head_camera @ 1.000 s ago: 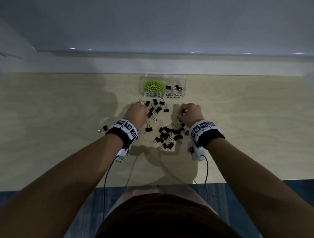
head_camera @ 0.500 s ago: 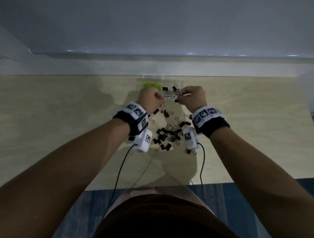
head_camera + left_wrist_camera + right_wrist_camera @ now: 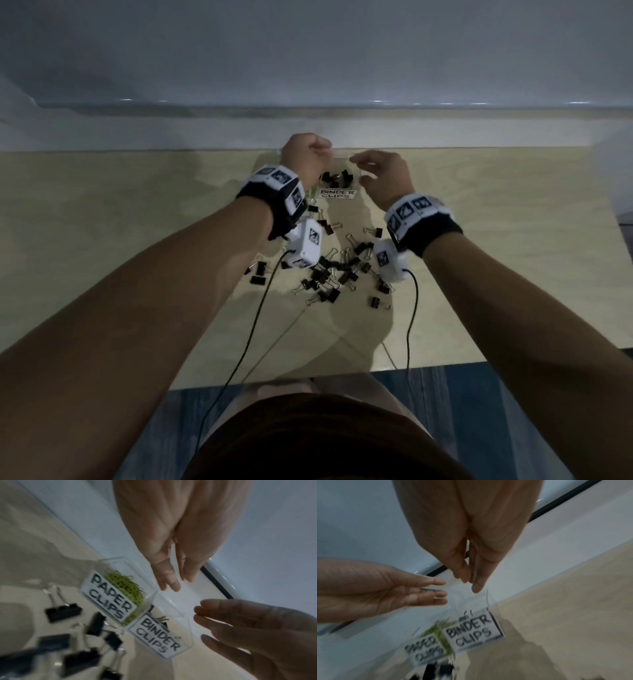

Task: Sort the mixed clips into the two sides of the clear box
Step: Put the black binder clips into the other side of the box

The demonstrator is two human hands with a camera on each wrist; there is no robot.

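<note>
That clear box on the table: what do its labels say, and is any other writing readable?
"PAPER CLIPS": white label on the clear box, on the side with green paper clips.
"BINDER CLIPS": white label on the other side.
Wristband markers: black-and-white patterns, no words.

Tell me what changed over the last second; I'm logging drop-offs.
Both hands moved from the loose binder clips forward over the clear box. Left hand and right hand now show straight fingers holding nothing, and more clips lie in the binder side. The box and paper clips stayed put.
</note>
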